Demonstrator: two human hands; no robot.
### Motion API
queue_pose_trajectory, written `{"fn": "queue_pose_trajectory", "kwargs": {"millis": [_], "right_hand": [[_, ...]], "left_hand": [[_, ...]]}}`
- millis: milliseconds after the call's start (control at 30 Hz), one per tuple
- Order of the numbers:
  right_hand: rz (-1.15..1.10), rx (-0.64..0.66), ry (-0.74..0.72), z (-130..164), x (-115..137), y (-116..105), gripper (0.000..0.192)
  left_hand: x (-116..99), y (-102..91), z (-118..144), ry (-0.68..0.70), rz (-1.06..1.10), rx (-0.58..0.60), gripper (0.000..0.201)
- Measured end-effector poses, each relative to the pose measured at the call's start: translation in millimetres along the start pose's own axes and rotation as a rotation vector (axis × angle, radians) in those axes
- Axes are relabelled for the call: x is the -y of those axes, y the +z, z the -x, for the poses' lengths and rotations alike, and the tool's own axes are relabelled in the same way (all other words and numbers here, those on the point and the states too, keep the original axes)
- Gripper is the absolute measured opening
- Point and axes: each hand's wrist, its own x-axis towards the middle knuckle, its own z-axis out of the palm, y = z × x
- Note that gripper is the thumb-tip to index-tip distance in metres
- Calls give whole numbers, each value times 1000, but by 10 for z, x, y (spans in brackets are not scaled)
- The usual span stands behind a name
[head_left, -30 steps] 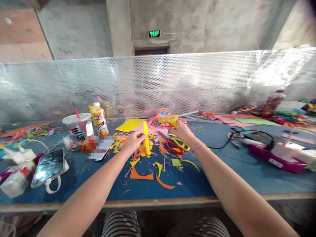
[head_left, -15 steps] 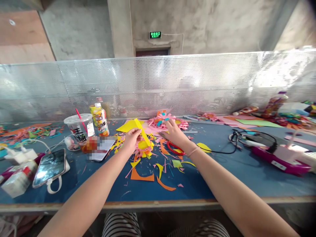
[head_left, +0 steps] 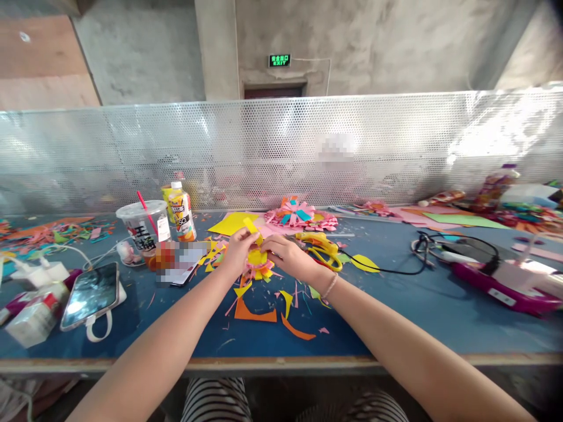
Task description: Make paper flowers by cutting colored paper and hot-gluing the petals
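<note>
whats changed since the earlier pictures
The right hand has let go of the glue gun, now on the table, and moved left to the yellow strip. The left hand still holds the strip; cup and phone stayed put.

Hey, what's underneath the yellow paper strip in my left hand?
Below the yellow paper strip, a fringed yellow-and-pink paper piece shows between your left hand and right hand. Your hands partly cover it; whatever lies beneath that piece can't be seen.
</note>
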Motion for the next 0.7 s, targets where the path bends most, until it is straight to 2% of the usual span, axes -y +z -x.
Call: {"fn": "queue_pose_trajectory", "kwargs": {"millis": [167, 333, 467, 567, 700], "right_hand": [[-63, -48, 86, -3, 9, 68, 11], [-161, -110, 346, -17, 2, 95, 10], [-288, -156, 529, -41, 19, 89, 14], [-309, -192, 561, -56, 32, 78, 14], [-255, -189, 569, -64, 37, 64, 16]], "left_hand": [[13, -62, -12, 67, -169, -4, 26], [11, -58, 4, 123, -387, 80, 25], [-43, -3, 39, 129, -412, 166, 22], [-86, 41, 78, 98, -397, 204, 21], [-109, 82, 121, 96, -378, 190, 23]]}}
